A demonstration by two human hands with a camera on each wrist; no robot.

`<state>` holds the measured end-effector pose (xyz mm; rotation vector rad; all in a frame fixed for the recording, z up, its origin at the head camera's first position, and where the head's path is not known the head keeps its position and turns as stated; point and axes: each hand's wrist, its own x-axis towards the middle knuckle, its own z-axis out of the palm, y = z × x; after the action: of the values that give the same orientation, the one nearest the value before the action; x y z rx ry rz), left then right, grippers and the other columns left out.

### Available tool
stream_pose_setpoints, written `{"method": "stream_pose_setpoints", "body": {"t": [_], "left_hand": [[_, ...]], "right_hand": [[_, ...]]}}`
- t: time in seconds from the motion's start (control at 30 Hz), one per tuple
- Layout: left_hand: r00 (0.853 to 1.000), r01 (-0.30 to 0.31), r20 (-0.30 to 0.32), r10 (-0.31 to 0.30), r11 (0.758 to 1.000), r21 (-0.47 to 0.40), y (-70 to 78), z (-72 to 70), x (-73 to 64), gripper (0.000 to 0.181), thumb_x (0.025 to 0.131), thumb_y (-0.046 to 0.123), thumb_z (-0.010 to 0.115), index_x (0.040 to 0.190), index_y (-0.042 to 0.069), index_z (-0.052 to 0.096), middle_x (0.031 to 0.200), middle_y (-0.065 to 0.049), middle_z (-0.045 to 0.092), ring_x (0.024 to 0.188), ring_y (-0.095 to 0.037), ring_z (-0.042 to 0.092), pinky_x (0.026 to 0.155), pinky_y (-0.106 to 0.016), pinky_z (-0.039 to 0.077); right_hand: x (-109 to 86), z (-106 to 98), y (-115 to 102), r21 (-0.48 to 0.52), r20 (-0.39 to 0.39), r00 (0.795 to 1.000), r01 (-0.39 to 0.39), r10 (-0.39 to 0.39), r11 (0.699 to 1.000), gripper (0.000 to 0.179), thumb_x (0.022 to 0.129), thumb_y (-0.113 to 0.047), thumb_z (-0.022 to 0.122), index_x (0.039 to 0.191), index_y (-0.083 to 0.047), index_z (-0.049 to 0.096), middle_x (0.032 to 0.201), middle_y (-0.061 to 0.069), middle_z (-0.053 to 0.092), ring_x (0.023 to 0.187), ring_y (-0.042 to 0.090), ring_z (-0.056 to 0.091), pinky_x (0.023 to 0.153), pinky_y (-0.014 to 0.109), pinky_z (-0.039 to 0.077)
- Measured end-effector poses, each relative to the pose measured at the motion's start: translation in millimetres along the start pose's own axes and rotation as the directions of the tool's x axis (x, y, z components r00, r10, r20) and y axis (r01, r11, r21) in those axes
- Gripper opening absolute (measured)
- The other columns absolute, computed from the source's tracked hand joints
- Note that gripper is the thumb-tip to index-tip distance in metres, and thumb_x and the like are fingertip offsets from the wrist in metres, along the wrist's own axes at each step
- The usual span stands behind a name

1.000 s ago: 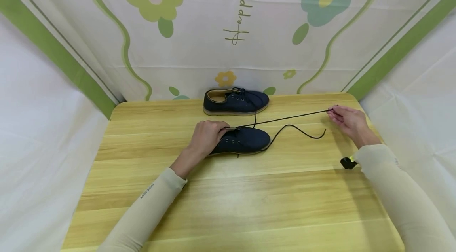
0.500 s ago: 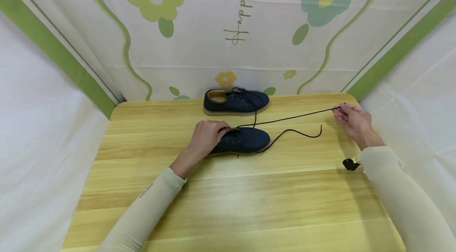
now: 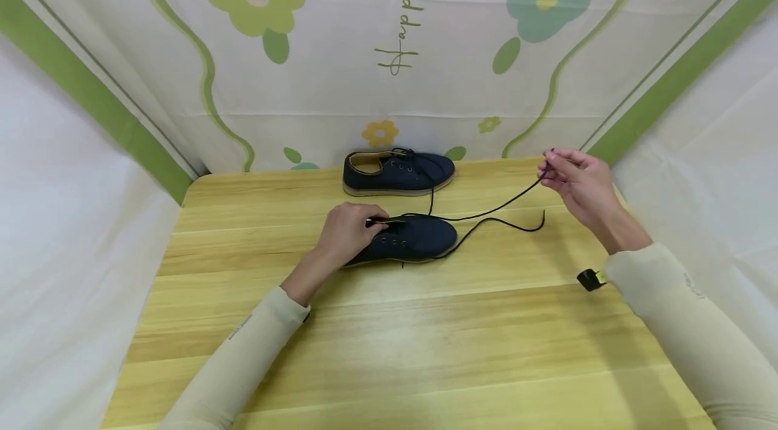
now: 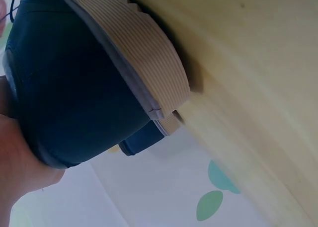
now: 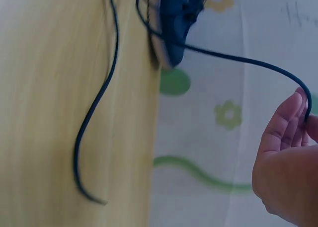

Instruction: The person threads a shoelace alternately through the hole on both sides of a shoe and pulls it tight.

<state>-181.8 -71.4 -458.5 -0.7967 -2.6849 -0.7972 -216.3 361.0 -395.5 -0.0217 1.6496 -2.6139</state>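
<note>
A navy lace-up shoe (image 3: 428, 235) lies on the wooden table, toe pointing right. My left hand (image 3: 348, 231) grips it at the opening, thumb and fingers by the tongue; the left wrist view shows the shoe's heel (image 4: 84, 88) beside that hand (image 4: 27, 162). Out to the right, my right hand (image 3: 583, 183) pinches one dark shoelace (image 3: 507, 203) near its end, and the lace sags in a curve back to the shoe. The other lace end (image 5: 82, 132) lies loose and wavy on the tabletop. Eyelets show on the near flap; the fingertips inside the opening are partly hidden.
A matching navy shoe (image 3: 398, 173), its laces in place, stands behind at the table's back edge. The wooden table (image 3: 389, 349) meets a white curtain (image 3: 328, 79) printed with flowers. A small black device (image 3: 589, 279) is on the right wrist.
The lace was nearly straight and now hangs slack. My right hand has risen and shifted slightly back and left. My left hand stays on the shoe.
</note>
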Motion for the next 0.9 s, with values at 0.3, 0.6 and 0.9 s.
{"method": "stream_pose_setpoints", "body": {"t": [0.3,0.6,0.9], "left_hand": [[0.991,-0.029,-0.131,0.025,0.999,-0.026,5.1,-9.3,-10.8,0.016,0.088,0.013,0.088,0.104,0.011,0.085,0.108,-0.004,0.08,0.101,-0.023,0.075,0.08,-0.041,0.062],[0.992,-0.026,-0.124,0.013,0.995,-0.1,20.8,-18.1,-23.7,0.005,0.094,0.015,0.083,0.098,0.012,0.084,0.097,0.0,0.079,0.092,-0.019,0.073,0.079,-0.038,0.061],[0.98,0.188,0.092,-0.175,0.969,-0.158,27.6,-15.9,-28.0,0.016,0.098,0.024,0.079,0.108,0.013,0.084,0.102,-0.001,0.08,0.078,-0.011,0.069,0.071,-0.032,0.056]], "right_hand": [[-18.1,63,-1,-0.158,0.208,0.975,0.116,-0.081,0.981,0.01,0.103,0.005,0.063,0.106,0.007,0.072,0.094,0.012,0.078,0.082,0.02,0.076,0.073,0.028,0.062],[-45.6,126,-10,-0.344,0.323,0.938,0.244,-0.13,0.907,0.01,0.101,0.004,0.067,0.109,0.007,0.073,0.094,0.011,0.078,0.082,0.017,0.075,0.076,0.029,0.062],[-70.6,165,-9,-0.487,0.399,0.917,0.213,-0.001,0.847,0.017,0.101,0.003,0.069,0.116,0.008,0.073,0.101,0.017,0.078,0.085,0.022,0.076,0.081,0.034,0.063]]}}
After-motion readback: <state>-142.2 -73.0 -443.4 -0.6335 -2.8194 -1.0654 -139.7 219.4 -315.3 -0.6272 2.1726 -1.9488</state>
